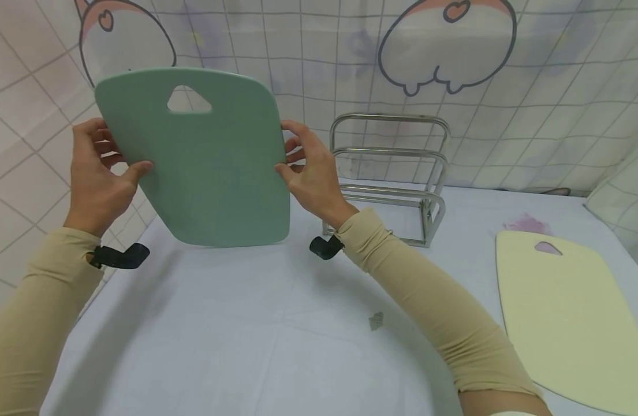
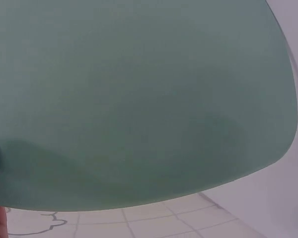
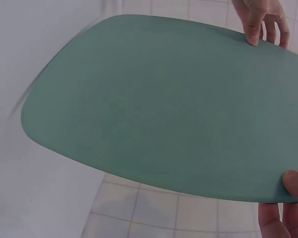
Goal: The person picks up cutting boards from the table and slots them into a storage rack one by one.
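Note:
A green cutting board [image 1: 215, 156] with a handle hole near its top stands upright between my two hands, in the left half of the head view. My left hand [image 1: 97, 179] grips its left edge, thumb on the near face and fingers behind. On the opposite edge my right hand [image 1: 313, 170] pinches the board between thumb and fingers. The right wrist view shows the board [image 3: 159, 109] at a slant, its lower end close over the white cloth. In the left wrist view the green face [image 2: 139, 99] fills most of the picture.
A metal wire rack [image 1: 388, 153] with several upright loops stands behind my right hand. At the right, a yellow cutting board [image 1: 570, 318] lies flat on the white-covered table [image 1: 235, 341]. A checked curtain [image 1: 308, 52] hangs along the back, and a small grey mark [image 1: 376, 321] shows on the cloth.

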`<state>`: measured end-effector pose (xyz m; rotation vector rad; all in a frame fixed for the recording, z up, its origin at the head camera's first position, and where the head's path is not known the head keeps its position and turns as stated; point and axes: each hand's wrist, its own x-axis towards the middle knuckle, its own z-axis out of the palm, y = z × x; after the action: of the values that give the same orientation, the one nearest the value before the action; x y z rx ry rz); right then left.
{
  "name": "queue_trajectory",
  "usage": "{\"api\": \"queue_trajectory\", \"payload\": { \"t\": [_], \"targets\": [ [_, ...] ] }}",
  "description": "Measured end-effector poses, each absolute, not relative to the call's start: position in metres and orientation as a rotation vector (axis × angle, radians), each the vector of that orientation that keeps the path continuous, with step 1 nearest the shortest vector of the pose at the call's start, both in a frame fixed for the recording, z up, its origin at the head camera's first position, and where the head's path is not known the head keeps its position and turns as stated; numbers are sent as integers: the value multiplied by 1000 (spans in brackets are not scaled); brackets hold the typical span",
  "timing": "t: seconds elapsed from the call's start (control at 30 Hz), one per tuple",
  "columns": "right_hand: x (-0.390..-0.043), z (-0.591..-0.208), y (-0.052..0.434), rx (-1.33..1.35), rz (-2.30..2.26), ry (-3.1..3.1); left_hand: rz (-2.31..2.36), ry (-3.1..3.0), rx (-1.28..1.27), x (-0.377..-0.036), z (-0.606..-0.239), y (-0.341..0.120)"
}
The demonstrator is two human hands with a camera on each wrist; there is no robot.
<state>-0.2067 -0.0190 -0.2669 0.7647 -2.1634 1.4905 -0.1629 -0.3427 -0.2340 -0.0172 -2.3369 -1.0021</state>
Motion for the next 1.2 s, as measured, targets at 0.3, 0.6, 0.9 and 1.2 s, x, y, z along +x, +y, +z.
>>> {"api": "queue_trajectory", "payload": {
  "t": [0.3, 0.6, 0.9, 1.2],
  "targets": [
    [-208, -268, -20, 756, 1490, -2164, -1017, -2336, -57, -162, -234, -343],
    [-206, -268, -21, 757, 1478, -2161, -992, -2329, -20, -162, -234, -341],
    [-203, -266, -24, 774, 1481, -2122, -1042, -2296, -14, -161, -236, -343],
    [-203, -266, -25, 774, 1497, -2111, -983, -2299, 8, -161, -236, -344]
  ]
}}
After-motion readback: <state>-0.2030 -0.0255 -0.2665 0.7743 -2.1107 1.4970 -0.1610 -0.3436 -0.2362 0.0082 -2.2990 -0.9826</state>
